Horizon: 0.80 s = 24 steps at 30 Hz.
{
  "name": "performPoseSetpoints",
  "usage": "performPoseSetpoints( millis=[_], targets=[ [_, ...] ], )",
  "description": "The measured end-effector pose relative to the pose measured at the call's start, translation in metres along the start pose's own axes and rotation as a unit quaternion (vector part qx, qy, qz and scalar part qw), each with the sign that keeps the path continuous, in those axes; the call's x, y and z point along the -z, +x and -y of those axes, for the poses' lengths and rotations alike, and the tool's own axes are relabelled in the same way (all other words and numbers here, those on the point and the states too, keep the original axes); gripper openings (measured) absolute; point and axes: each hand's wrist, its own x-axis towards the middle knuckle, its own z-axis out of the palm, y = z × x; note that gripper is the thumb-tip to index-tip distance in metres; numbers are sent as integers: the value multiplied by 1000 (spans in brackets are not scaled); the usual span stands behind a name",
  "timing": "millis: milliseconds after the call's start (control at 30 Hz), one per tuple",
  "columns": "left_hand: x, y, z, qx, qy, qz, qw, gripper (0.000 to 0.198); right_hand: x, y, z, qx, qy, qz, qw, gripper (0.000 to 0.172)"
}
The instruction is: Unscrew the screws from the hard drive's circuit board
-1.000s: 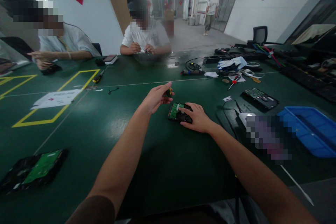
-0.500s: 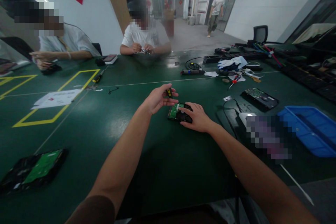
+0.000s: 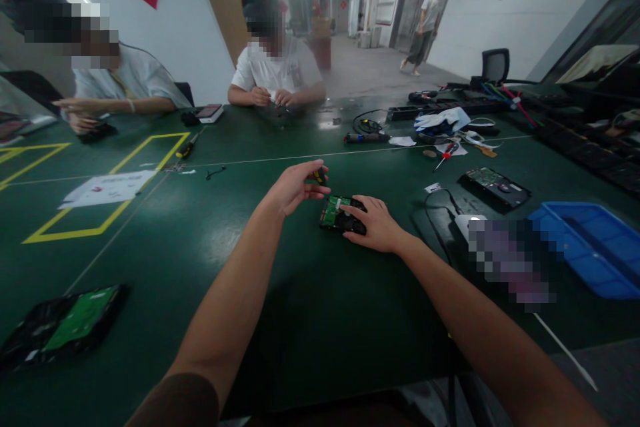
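Note:
A black hard drive [image 3: 335, 213] with a green circuit board facing up lies in the middle of the dark green table [image 3: 300, 307]. My right hand [image 3: 374, 225] rests flat on its right half, fingers pressing down on it. Just above and left of the drive, my left hand [image 3: 294, 186] is closed round a small black and yellow screwdriver [image 3: 319, 177], of which only the handle shows between the fingers.
A second drive [image 3: 65, 323] lies at the near left, a third [image 3: 495, 188] at the right beside a blue tray [image 3: 590, 247]. Cables, tools and paper clutter the far right. Two people sit across the table; yellow tape marks a box at the left.
My left hand has turned the screwdriver in its fingers and dipped slightly toward the drive. My right hand has stayed on the drive. A person in the far corridor has walked to the right.

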Motion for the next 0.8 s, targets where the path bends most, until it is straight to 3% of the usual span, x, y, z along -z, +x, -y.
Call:
performPoseSetpoints(
  millis=[367, 533, 800],
  targets=[
    [-25, -6, 4, 43, -47, 74, 995, 33, 2, 0, 3, 2, -1, 2, 1000, 71],
    [-26, -5, 5, 29, -31, 48, 998, 32, 2, 1, 3, -2, 0, 6, 1000, 73],
    [-7, -2, 1, 5, -4, -3, 1000, 34, 2, 1, 2, 0, -1, 7, 1000, 73]
  ],
)
